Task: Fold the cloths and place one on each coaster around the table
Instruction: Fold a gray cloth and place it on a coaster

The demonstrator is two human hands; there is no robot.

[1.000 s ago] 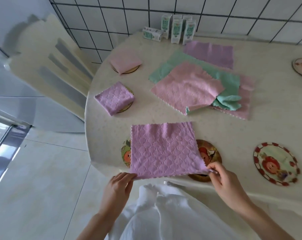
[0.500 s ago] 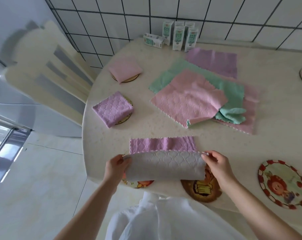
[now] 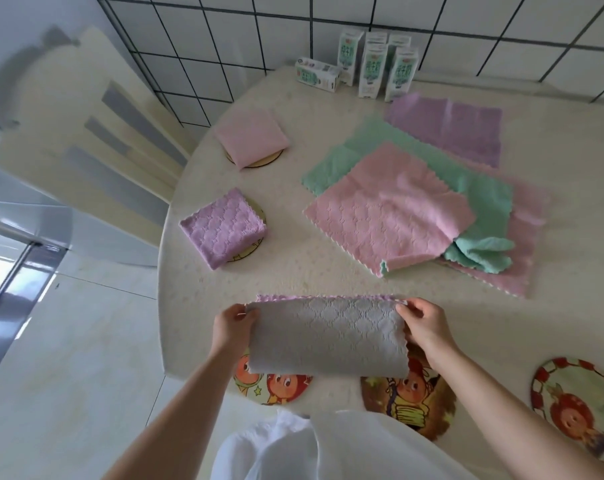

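Cloth (image 3: 328, 337) doubled over at the near edge of the table (image 3: 328, 278), grey underside up, purple fringe showing along the far side. Pinched at its far corners by the left hand (image 3: 233, 323) and the right hand (image 3: 427, 323). Overlapping the left coaster (image 3: 276, 386) and the middle coaster (image 3: 408, 400). Farther back, loose pile of cloths (image 3: 390, 209).

Half-folded cloth (image 3: 328, 337) hides the tops of the left coaster (image 3: 276, 386) and middle coaster (image 3: 408, 400) at the table's (image 3: 466, 323) near edge; right coaster (image 3: 577, 407) seems cropped by the frame.
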